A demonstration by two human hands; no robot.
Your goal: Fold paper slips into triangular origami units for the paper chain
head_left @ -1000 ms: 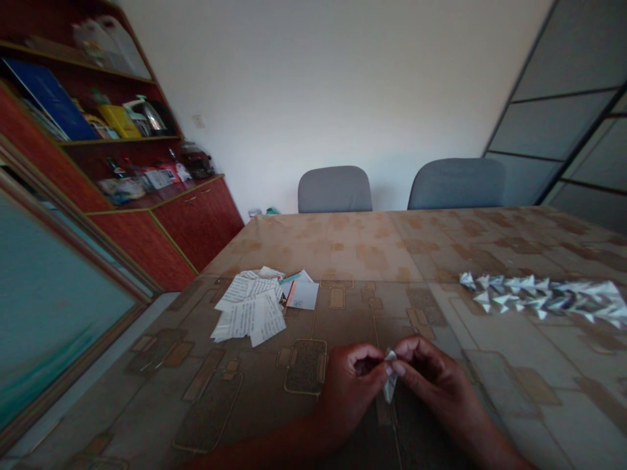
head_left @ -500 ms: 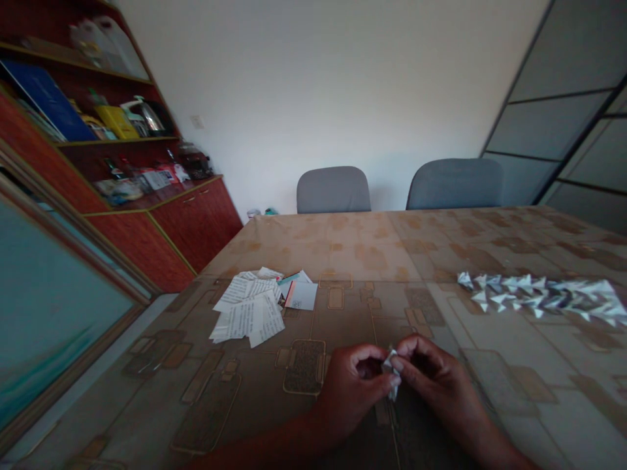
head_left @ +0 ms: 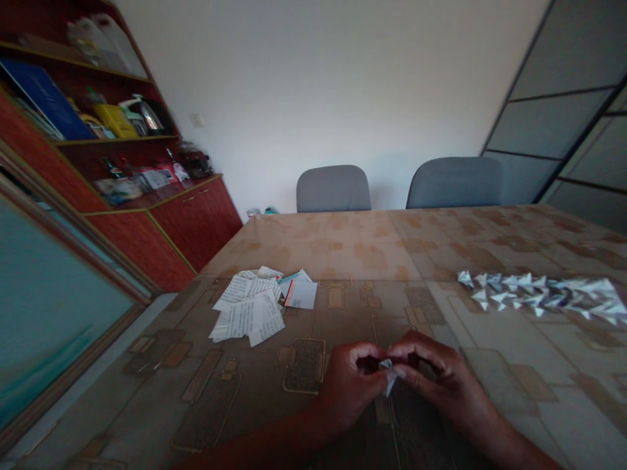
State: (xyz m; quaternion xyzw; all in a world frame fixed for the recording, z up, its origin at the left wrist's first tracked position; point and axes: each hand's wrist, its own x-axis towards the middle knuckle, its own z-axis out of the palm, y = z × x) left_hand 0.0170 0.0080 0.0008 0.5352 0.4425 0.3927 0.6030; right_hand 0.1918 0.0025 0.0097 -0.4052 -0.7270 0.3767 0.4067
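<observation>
A small folded piece of paper [head_left: 390,384], white with printing, is pinched between my two hands above the near part of the table. My left hand [head_left: 350,385] grips it from the left with thumb and forefinger. From the right, the thumb and fingertips of my right hand [head_left: 434,372] press on its upper end. My fingertips cover part of the folds. Off to the right lies a double row of folded paper pieces [head_left: 539,294] with pointed tips. A loose pile of printed paper slips [head_left: 249,313] rests on the left side of the table.
A patterned cloth covers the table [head_left: 343,248]. Two grey chairs [head_left: 333,189] stand at its far edge against the white wall. On the left is a red-brown cabinet [head_left: 191,222] with bottles, a kettle [head_left: 149,117] and a blue folder [head_left: 49,101] on its shelves.
My fingers have shifted slightly on the folded paper, and it has turned a little. My right hand's fingertips have moved a bit to the left over its top. The pile and rows are unchanged.
</observation>
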